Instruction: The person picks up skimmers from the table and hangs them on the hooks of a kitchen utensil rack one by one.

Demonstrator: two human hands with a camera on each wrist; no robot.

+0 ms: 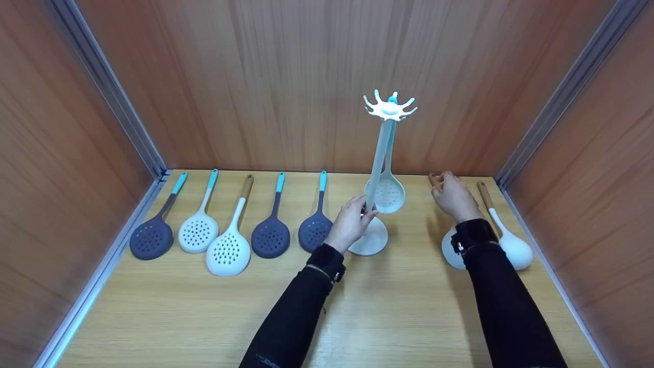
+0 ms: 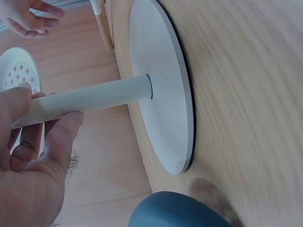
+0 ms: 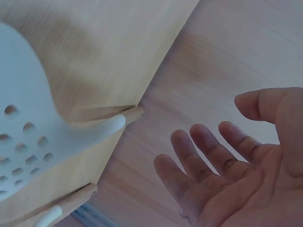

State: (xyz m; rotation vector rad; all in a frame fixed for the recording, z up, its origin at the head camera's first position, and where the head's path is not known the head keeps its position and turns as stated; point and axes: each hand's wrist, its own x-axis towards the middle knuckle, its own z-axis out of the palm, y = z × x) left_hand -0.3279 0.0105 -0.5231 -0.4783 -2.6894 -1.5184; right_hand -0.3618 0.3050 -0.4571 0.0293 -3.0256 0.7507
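My left hand (image 1: pixel 349 225) grips the pole (image 2: pixel 104 96) of a white utensil stand, thumb and fingers round it just above the round base (image 1: pixel 370 241). Curved hooks (image 1: pixel 391 109) crown the stand. From one hangs a pale slotted skimmer (image 1: pixel 390 197) with a turquoise handle end, behind the pole. My right hand (image 1: pixel 454 197) hovers by the wooden handle (image 1: pixel 434 180) of a white skimmer (image 3: pixel 23 113) lying on the table. In the right wrist view the right hand's fingers are spread and hold nothing. The forearm partly hides that skimmer in the head view.
A white ladle (image 1: pixel 516 251) with a wooden handle lies at the far right. Left of the stand, several skimmers lie in a row, among them a dark one (image 1: pixel 315 231) and a white one (image 1: pixel 229 253). Wood-grain panels (image 1: pixel 286 87) wall the table.
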